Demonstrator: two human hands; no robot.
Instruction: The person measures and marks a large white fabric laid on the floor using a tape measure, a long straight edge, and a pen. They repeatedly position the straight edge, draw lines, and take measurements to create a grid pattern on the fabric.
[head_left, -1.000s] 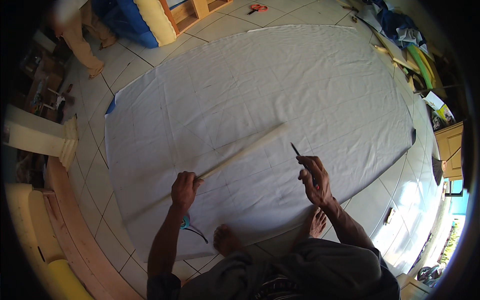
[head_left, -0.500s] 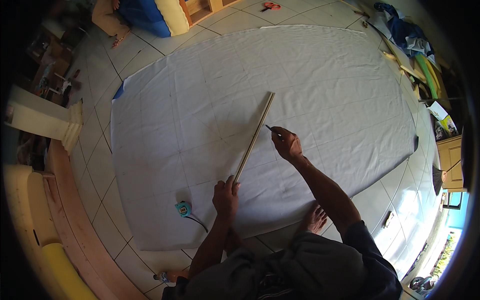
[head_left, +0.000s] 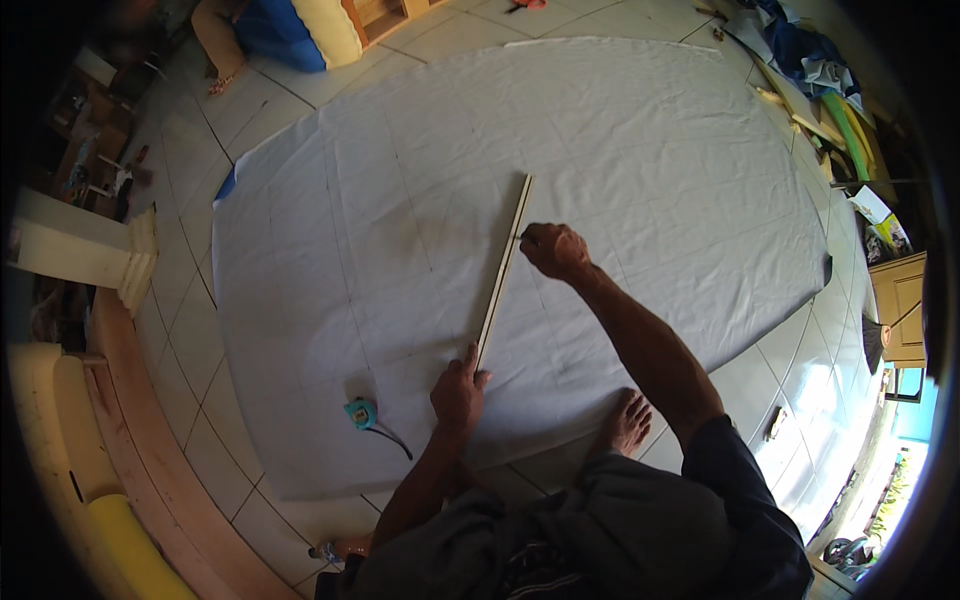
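A white, green-marked paper or packet (head_left: pixel 886 222) lies at the right edge, beside the wooden cabinet (head_left: pixel 900 296).

Tape measure (head_left: pixel 360 412): I see a teal one with a dark strap on the sheet's near left part.
Floor (head_left: pixel 190 330): pale tiles.
Column base (head_left: pixel 95 262): cream, at my left.
Cushions (head_left: pixel 290 28): blue and cream, top left.
Cabinet (head_left: pixel 900 308): small, wooden, far right.
Clutter (head_left: pixel 820 80): blue cloth, green and wooden pieces, top right.
Bare foot (head_left: pixel 625 425): on the sheet's near edge.
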